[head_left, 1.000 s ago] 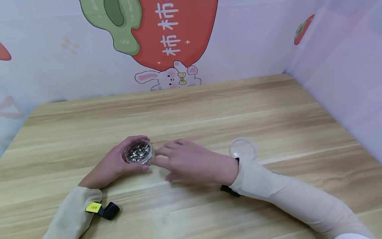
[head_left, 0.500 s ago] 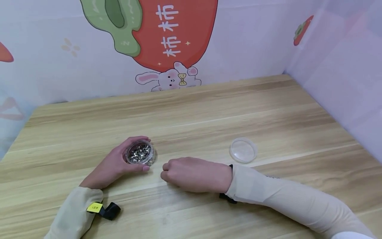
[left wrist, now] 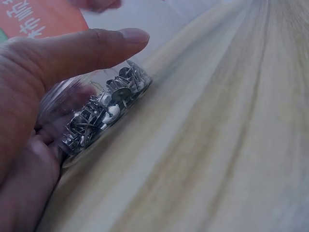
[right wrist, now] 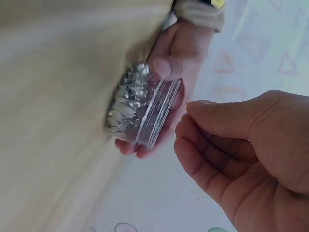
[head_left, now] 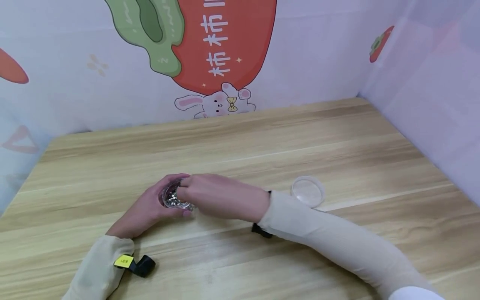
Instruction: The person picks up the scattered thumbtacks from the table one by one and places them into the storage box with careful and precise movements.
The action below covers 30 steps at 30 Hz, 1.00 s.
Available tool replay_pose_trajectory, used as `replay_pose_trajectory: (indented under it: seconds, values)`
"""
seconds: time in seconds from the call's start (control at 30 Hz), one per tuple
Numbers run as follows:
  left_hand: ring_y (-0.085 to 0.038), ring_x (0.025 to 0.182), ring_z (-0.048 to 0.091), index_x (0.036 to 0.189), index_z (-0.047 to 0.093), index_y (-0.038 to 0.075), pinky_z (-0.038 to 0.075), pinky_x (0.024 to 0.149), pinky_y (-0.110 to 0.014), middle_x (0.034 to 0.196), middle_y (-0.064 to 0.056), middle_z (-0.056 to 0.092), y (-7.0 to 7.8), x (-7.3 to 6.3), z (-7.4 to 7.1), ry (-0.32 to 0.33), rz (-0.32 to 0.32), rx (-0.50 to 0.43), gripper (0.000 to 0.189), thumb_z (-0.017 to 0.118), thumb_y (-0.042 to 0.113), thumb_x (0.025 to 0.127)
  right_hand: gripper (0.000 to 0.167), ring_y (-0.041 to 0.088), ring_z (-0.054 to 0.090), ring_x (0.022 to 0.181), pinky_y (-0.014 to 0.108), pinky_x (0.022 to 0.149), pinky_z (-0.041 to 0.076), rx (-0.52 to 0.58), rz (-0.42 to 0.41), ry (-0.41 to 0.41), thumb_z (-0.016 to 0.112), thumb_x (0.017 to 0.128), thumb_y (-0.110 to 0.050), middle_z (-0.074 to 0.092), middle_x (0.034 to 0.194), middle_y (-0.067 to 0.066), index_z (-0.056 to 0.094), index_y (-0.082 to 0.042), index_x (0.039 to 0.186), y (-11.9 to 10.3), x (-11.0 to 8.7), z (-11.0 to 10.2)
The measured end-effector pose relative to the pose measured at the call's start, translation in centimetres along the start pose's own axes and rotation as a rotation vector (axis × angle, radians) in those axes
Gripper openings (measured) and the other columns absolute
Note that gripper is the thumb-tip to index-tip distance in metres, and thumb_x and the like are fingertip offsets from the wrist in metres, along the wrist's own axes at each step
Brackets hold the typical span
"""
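Note:
My left hand (head_left: 148, 208) grips a small clear round jar (right wrist: 157, 108), thumb on one side and fingers around the other. Silver thumbtacks (left wrist: 104, 108) fill the lower part of the jar, which is uncovered and stands on the table. Over its mouth is my right hand (head_left: 223, 198), fingers curled toward the thumb. In the right wrist view the tips of thumb and forefinger come together just outside the rim; no thumbtack shows between them. A clear round lid (head_left: 308, 191) lies on the table, beyond my right sleeve.
The wood-grain table (head_left: 240, 258) reaches back to a printed cloth wall (head_left: 315, 54). Another cloth wall (head_left: 442, 104) rises along the right side. A black wrist strap piece (head_left: 144, 266) sticks out from my left sleeve.
My right hand pulled back from the jar and down toward the table, then returned to the jar's mouth. The left hand kept its hold on the jar. The head view tilted slightly.

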<state>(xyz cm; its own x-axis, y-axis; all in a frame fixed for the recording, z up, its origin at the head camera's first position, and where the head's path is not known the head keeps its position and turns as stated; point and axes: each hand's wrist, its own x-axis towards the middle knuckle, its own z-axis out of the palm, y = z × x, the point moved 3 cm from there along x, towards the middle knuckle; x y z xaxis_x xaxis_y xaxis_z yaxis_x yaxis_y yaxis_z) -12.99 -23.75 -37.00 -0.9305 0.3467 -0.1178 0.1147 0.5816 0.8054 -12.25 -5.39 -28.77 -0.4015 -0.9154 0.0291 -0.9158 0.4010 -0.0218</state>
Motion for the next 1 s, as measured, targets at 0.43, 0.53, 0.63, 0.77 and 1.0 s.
replay_pose_trajectory:
  seconds: [0.43,0.53,0.63,0.77,1.0]
  values:
    - [-0.013,0.129,0.048,0.139,0.04,0.046,0.035,0.107,-0.049,0.14,0.016,0.05,-0.5,0.5,0.9,-0.011,0.032,-0.051,0.075,0.081,0.04,0.077,0.062,0.022,0.048,0.131,0.037,0.108,0.041,-0.047,0.072,0.069,0.068,0.09,-0.039,0.045,0.149,0.004,0.044,-0.025,0.146,1.0,1.1,0.7]
    - [-0.014,0.132,0.046,0.14,0.04,0.043,0.034,0.107,-0.05,0.14,0.014,0.05,-0.7,0.8,1.3,-0.013,0.056,-0.069,0.074,0.081,0.037,0.078,0.099,0.03,0.018,0.149,0.052,0.118,0.023,-0.077,0.134,0.076,0.069,0.079,-0.064,0.011,0.164,0.005,0.014,-0.033,0.156,1.4,0.6,0.6]
    - [-0.015,0.132,0.045,0.139,0.041,0.042,0.034,0.108,-0.051,0.139,0.013,0.051,-0.8,1.1,1.6,-0.022,0.063,-0.096,0.074,0.082,0.036,0.077,0.11,0.029,0.0,0.152,0.055,0.121,0.011,-0.086,0.151,0.089,0.067,0.074,-0.07,-0.004,0.165,0.005,0.004,-0.032,0.157,1.6,0.3,0.7]
    - [-0.016,0.133,0.046,0.141,0.038,0.042,0.034,0.108,-0.052,0.14,0.012,0.05,-0.8,1.2,1.5,-0.029,0.074,-0.088,0.076,0.081,0.035,0.079,0.111,0.029,-0.005,0.152,0.055,0.121,0.008,-0.089,0.15,0.1,0.067,0.075,-0.068,-0.003,0.165,0.007,0.004,-0.029,0.157,1.5,0.3,1.1]
    - [-0.019,0.134,0.044,0.14,0.038,0.044,0.031,0.11,-0.057,0.142,0.012,0.048,-1.1,1.5,1.5,-0.028,0.048,-0.041,0.079,0.083,0.039,0.075,0.111,0.028,0.001,0.153,0.056,0.121,0.004,-0.064,0.253,0.111,0.07,0.076,-0.065,0.004,0.165,0.006,0.005,-0.026,0.157,2.8,0.0,1.1]
